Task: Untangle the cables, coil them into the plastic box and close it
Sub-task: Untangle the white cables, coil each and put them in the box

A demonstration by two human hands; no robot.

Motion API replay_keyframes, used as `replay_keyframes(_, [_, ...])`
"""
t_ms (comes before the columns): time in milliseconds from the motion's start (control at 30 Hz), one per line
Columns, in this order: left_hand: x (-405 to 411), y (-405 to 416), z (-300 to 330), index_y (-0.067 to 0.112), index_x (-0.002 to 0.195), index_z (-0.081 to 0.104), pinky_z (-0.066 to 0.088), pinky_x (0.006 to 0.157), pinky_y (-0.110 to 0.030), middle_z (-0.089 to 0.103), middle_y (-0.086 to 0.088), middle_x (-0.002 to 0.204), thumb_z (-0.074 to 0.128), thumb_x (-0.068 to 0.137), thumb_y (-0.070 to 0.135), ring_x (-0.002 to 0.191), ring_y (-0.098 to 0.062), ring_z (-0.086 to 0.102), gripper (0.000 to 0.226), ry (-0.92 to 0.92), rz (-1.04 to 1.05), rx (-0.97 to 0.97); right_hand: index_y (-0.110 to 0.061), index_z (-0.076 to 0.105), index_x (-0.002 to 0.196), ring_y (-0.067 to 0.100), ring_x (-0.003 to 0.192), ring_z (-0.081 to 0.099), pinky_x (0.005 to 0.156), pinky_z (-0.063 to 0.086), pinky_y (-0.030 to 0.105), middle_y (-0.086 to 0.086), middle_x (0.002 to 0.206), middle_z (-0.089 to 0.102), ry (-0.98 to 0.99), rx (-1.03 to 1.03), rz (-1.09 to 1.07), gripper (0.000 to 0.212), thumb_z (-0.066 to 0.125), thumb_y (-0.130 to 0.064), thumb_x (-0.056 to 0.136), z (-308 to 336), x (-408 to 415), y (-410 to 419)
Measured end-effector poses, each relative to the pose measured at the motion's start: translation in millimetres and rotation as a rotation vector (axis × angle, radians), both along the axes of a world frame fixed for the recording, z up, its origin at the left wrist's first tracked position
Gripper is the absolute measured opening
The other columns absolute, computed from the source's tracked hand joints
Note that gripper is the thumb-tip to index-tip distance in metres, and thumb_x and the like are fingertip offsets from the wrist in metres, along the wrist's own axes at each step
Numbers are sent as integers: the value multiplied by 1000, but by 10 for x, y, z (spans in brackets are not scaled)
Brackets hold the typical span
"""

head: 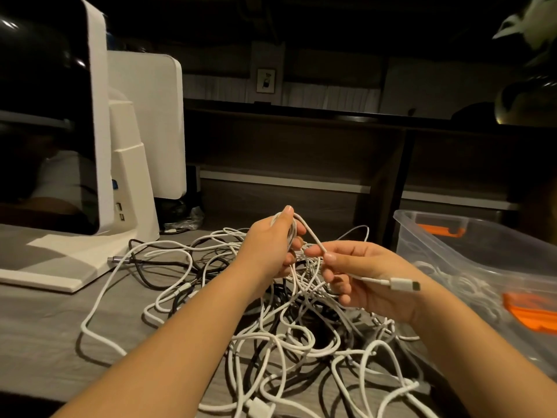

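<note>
A tangle of white and black cables (289, 333) lies on the grey table in front of me. My left hand (268, 245) is raised above the pile and grips a small coil of white cable. My right hand (358, 276) pinches the same white cable (313, 233) between thumb and forefinger, close to its end. Its white plug (404, 285) sticks out to the right over my palm. The clear plastic box (470, 254) with orange latches stands at the right, with a coiled white cable inside.
A white monitor (51, 116) on its stand (60, 260) occupies the left of the table, with a second white screen (150, 122) behind it. A grey plug (117, 260) on a black cable lies near the stand. Dark shelving runs across the back.
</note>
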State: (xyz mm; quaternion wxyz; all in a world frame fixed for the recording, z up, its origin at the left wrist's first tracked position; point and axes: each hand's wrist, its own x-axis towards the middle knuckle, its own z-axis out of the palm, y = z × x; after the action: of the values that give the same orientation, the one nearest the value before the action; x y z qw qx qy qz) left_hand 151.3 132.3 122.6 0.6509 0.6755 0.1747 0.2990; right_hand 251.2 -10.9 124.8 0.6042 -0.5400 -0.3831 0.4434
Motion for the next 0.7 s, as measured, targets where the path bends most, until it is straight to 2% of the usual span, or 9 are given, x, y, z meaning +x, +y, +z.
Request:
replay_keyframes(33, [4, 3, -4, 13, 88, 64, 32, 41, -19, 54, 2, 65, 36, 106, 45, 43, -6, 40, 46, 27, 3, 0, -8, 73, 109, 11, 52, 54, 49, 52, 21, 9, 75, 65, -103, -28, -62, 25, 63, -11, 87, -9, -1, 7])
replay_keyframes(133, [2, 1, -1, 13, 90, 63, 32, 41, -19, 56, -1, 67, 35, 106, 48, 43, -8, 42, 48, 109, -30, -19, -33, 73, 112, -2, 56, 58, 54, 45, 11, -10, 75, 71, -976, -136, -343, 27, 64, -16, 93, -64, 20, 27])
replay_keyframes(167, [0, 5, 6, 12, 91, 63, 31, 40, -19, 56, -1, 66, 35, 106, 48, 42, -8, 41, 48, 116, -36, -38, -38, 71, 112, -7, 57, 57, 55, 43, 9, -14, 72, 70, -1135, -106, -394, 27, 65, -20, 93, -73, 26, 36])
replay_keyframes(267, [-10, 37, 42, 12, 94, 63, 27, 38, -18, 53, 3, 61, 35, 105, 50, 41, -6, 36, 49, 53, -28, -145, -39, 69, 101, 1, 56, 58, 57, 46, 15, -8, 74, 72, -1022, -9, -410, 18, 69, -26, 89, -61, 56, 22])
replay_keyframes(333, [-22, 68, 49, 11, 94, 63, 26, 37, -18, 51, 4, 60, 35, 105, 50, 42, -6, 34, 49, -27, -9, -222, -35, 68, 99, 11, 67, 65, 67, 55, 26, -4, 81, 73, -944, -87, -319, 16, 71, -24, 88, -65, 34, 25])
replay_keyframes(433, [-26, 93, 51, 10, 94, 62, 25, 36, -18, 50, 3, 61, 34, 106, 48, 41, -6, 33, 48, -71, 26, -230, -32, 69, 99, 5, 78, 69, 81, 58, 28, -5, 86, 74, -913, -106, -332, 20, 62, -13, 95, -107, 6, 58])
replay_keyframes(567, [-9, 85, 43, 11, 92, 63, 27, 37, -19, 50, 3, 61, 34, 106, 48, 41, -6, 34, 48, -34, 19, -149, -36, 49, 135, 2, 85, 66, 77, 58, 26, -15, 113, 63, -1048, -96, -522, 54, 47, 1, 97, -122, 50, 88])
replay_keyframes(633, [-6, 64, 35, 12, 92, 62, 27, 38, -19, 51, 3, 61, 34, 106, 49, 42, -6, 34, 49, 34, -59, -109, -34, 34, 148, 9, 105, 61, 90, 54, 31, -13, 132, 53, -1095, -108, -534, 62, 52, -5, 96, -160, 53, 122])
replay_keyframes(700, [-14, 38, 18, 12, 94, 62, 27, 39, -18, 52, 3, 61, 35, 105, 50, 42, -6, 35, 48, 106, -188, -64, -34, 31, 149, 8, 115, 53, 98, 49, 33, -15, 136, 48, -1140, -78, -565, 63, 60, -20, 95, -191, 30, 149])
